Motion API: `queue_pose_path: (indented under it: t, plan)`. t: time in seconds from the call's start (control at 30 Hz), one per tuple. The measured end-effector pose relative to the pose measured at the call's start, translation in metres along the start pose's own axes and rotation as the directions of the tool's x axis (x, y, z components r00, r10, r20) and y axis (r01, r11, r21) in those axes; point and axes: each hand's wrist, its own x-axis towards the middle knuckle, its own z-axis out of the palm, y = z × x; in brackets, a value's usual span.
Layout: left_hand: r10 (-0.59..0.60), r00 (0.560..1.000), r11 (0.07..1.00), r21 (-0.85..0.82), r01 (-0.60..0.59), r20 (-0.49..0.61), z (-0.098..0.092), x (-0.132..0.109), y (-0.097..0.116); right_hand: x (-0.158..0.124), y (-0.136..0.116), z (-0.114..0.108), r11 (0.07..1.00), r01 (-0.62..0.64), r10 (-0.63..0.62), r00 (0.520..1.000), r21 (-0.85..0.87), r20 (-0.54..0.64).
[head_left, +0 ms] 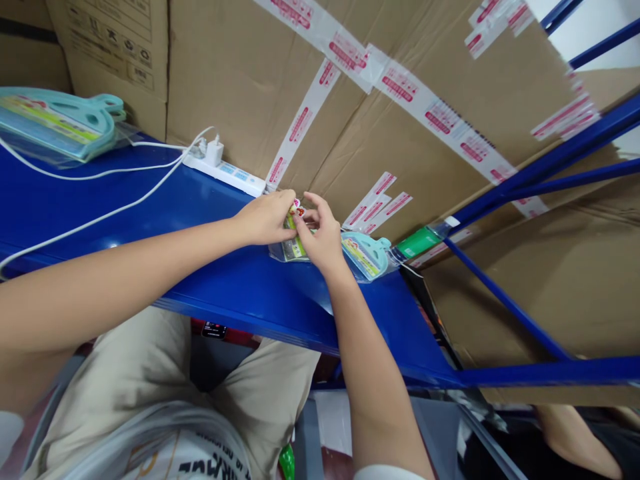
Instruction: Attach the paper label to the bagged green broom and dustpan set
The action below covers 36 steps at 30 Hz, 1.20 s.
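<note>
Hands meet over one small clear packet (293, 248) lying on the blue bench (210, 213): left hand (265, 219) pinches its printed top edge, right hand (323, 237) presses alongside. Packet appears half-handled; teal packaged item (367, 255) waits just beside.

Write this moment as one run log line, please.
left hand: fingers on small packet | right hand: on packet | surface: blue shelf | near: teal packaged item

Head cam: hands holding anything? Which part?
Both hands pinch a small clear packet with a colourful card inside, lying on the blue shelf. Left hand and right hand grip its upper end; exact finger placement is hidden.
</note>
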Motion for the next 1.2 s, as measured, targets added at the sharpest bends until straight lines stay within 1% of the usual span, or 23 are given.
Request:
queue_pose_path:
  t: [0.17, 0.27, 0.43, 0.53, 0.63, 0.8, 0.9, 0.97, 1.07, 1.13, 1.2]
  plan:
    - [-0.03, 0.998, 0.996, -0.086, 0.026, -0.048, 0.001, 0.001, -0.002, 0.001, 0.008, -0.001, 0.989, 0.111, -0.11, 0.994, -0.098, 0.021]
    - [-0.036, 0.997, 0.99, -0.14, 0.027, -0.063, 0.002, 0.001, -0.003, 0.002, 0.013, -0.001, 0.982, 0.132, -0.128, 0.991, -0.137, 0.036]
    - [-0.024, 1.0, 0.99, -0.139, 0.022, -0.018, 0.001, 0.002, -0.005, 0.002, 0.013, 0.001, 0.982, 0.118, -0.112, 0.993, -0.144, 0.048]
    - [-0.004, 1.0, 0.993, -0.116, 0.003, -0.009, 0.001, 0.004, -0.006, 0.002, 0.01, 0.002, 0.985, 0.117, -0.11, 0.992, -0.126, 0.055]
    - [0.003, 1.0, 0.994, -0.113, -0.001, 0.023, 0.0, 0.006, -0.007, 0.002, 0.007, 0.001, 0.989, 0.115, -0.11, 0.992, -0.094, 0.062]
    - [-0.01, 1.0, 0.986, -0.165, 0.014, 0.029, -0.002, 0.008, -0.007, 0.003, 0.008, -0.001, 0.997, 0.072, -0.07, 0.996, -0.039, 0.058]
    - [-0.05, 0.998, 0.966, -0.254, 0.054, 0.024, -0.003, 0.009, -0.009, 0.005, 0.011, -0.005, 0.999, 0.033, -0.033, 0.999, -0.001, 0.039]
    - [-0.074, 0.997, 0.919, -0.388, 0.072, 0.009, -0.003, 0.01, -0.011, 0.006, 0.014, -0.008, 0.999, 0.003, -0.004, 1.0, 0.038, 0.028]
    - [-0.123, 0.992, 0.772, -0.629, 0.093, -0.004, -0.005, 0.014, -0.016, 0.009, 0.018, -0.011, 0.993, -0.047, 0.045, 0.999, 0.107, 0.022]
    - [-0.158, 0.987, 0.673, -0.728, 0.13, 0.029, -0.006, 0.016, -0.018, 0.009, 0.02, -0.012, 0.985, -0.078, 0.074, 0.997, 0.153, 0.031]
    - [-0.188, 0.979, 0.604, -0.777, 0.18, 0.081, -0.008, 0.017, -0.019, 0.01, 0.021, -0.011, 0.976, -0.101, 0.095, 0.995, 0.194, 0.041]
